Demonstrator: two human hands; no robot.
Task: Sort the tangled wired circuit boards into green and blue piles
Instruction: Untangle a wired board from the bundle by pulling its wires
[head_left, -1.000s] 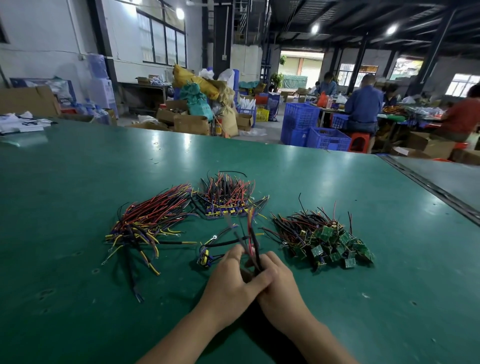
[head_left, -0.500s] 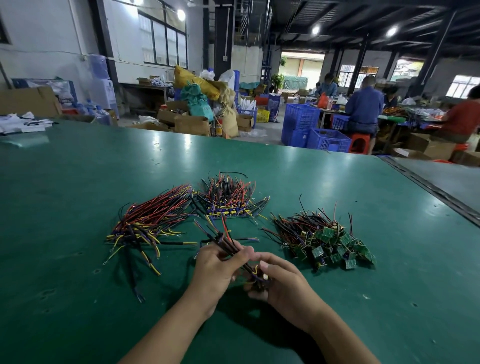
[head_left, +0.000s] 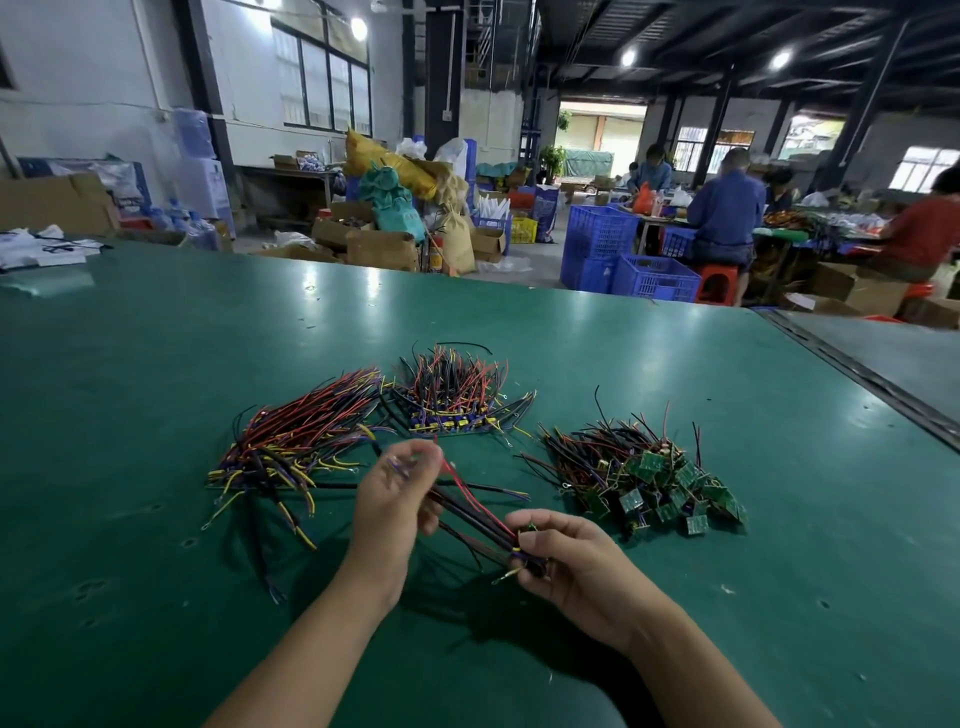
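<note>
Green matting covers the long workbench (head_left: 156, 415) of a busy workshop, and from my end of the link I count three heaps on it. At far centre lies the fan of blue circuit boards with red and black leads (head_left: 447, 410). To its right, apart from it, sits the heap of small green square circuit boards (head_left: 665, 483). To the left is the unsorted tangle of red, black and yellow wires (head_left: 291, 447).

Between the hands runs one dark bundle of wires (head_left: 467, 514). The left hand (head_left: 389, 499) pinches its loose ends between thumb and fingertips. The right hand (head_left: 576, 561) has its fingers curled round the board end and hides the board almost wholly. A speck of green shows by the thumb, but I cannot call the colour.

I judge the step to be freeing and identifying one piece. Next the leads need pulling clear and the board turning to show its colour, then laying on the matching heap.

I can read no writing: print on the white packets (head_left: 47, 249) at the far left is too small, and the blue plastic crates (head_left: 649, 275) show no mark.
</note>
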